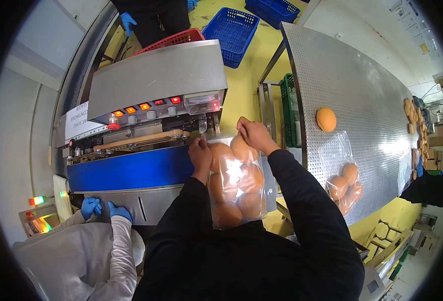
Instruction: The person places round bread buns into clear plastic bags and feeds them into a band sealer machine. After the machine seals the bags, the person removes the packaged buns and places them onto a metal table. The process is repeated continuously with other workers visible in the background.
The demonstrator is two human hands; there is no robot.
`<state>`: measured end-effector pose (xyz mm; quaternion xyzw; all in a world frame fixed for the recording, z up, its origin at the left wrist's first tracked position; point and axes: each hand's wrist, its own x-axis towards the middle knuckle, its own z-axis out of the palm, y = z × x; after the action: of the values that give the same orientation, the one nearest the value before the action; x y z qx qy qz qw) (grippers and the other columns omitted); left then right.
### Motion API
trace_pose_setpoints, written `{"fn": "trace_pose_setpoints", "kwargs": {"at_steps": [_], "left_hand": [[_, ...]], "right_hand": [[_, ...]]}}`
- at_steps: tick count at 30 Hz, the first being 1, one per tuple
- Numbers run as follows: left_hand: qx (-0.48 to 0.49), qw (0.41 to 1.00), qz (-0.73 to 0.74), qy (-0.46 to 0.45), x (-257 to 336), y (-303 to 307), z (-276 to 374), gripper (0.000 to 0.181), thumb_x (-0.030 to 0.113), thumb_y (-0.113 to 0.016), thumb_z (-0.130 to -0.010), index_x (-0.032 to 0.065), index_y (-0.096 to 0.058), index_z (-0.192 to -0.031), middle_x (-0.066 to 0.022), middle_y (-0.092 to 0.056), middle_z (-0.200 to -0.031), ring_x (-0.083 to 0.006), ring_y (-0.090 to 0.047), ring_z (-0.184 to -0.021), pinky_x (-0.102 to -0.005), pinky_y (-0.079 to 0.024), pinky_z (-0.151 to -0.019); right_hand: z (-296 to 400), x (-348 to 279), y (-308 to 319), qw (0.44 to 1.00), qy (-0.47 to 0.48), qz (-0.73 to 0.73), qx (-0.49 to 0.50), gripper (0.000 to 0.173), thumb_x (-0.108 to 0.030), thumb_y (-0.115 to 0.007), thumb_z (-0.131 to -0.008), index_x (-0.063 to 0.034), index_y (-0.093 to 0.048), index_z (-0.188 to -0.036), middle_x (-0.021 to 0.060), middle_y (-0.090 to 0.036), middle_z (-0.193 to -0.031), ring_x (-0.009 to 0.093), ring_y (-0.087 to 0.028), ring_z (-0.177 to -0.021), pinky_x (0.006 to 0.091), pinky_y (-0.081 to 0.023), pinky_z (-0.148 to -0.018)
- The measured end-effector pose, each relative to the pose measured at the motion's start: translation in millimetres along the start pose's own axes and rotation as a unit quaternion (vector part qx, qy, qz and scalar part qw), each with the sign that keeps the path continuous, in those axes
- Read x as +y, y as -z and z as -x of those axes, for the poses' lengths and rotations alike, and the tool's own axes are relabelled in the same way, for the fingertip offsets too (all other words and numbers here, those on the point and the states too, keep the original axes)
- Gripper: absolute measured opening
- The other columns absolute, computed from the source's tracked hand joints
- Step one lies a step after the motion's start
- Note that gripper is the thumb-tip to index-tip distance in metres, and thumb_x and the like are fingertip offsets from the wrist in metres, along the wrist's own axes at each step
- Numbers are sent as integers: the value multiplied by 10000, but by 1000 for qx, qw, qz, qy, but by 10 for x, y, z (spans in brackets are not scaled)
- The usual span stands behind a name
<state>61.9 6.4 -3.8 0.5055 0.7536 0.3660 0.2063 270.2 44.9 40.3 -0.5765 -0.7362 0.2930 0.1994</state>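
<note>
A clear plastic bag [238, 184] of several round brown buns hangs in front of my chest, its mouth at the top. My left hand [200, 155] pinches the bag's upper left corner, close to the end of a blue conveyor belt [135, 169]. At the upper right corner, my right hand [254, 132] grips the film. Just beyond the bag stands a continuous band sealer [161, 75] with a steel housing, lit orange and red switches, and a red stop button [113, 126]. Glare hides part of the buns.
On the perforated steel table [356, 82] to the right lie a single bun [326, 119] and another bag of buns [346, 186]. Blue crates [230, 34] and a red crate [176, 39] stand beyond the sealer. A co-worker's gloved hands [106, 210] rest by the conveyor's left side; other people stand farther off.
</note>
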Motion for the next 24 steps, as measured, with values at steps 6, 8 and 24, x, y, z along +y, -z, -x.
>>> {"fn": "trace_pose_setpoints", "kwargs": {"at_steps": [6, 8, 24], "left_hand": [[-77, 992, 80, 61, -70, 129, 117, 250, 241, -514, -922, 29, -607, -828, -183, -634, -739, -401, -614, -740, -465, -462, -652], [-57, 997, 47, 33, 2, 143, 148, 237, 238, -507, -924, 37, -605, -843, -183, -641, -758, -402, -618, -764, -472, -464, -659], [-125, 991, -47, -4, -5, 118, 173, 165, 268, -490, -925, 141, -593, -911, -159, -662, -824, -407, -623, -798, -505, -481, -652]], "right_hand": [[174, -168, 73, 1000, 19, -12, 0, 113, -211, -498, -920, -101, -523, -933, 164, -625, -729, 390, -607, -703, 483, -461, -647], [227, -98, 34, 1000, 21, -1, -11, 113, -208, -499, -921, -98, -522, -931, 166, -624, -717, 386, -609, -698, 481, -463, -644], [487, 323, 244, 988, -22, -24, 153, 122, -78, -622, -804, -23, -628, -913, 137, -651, -830, 332, -607, -837, 403, -478, -737]]}}
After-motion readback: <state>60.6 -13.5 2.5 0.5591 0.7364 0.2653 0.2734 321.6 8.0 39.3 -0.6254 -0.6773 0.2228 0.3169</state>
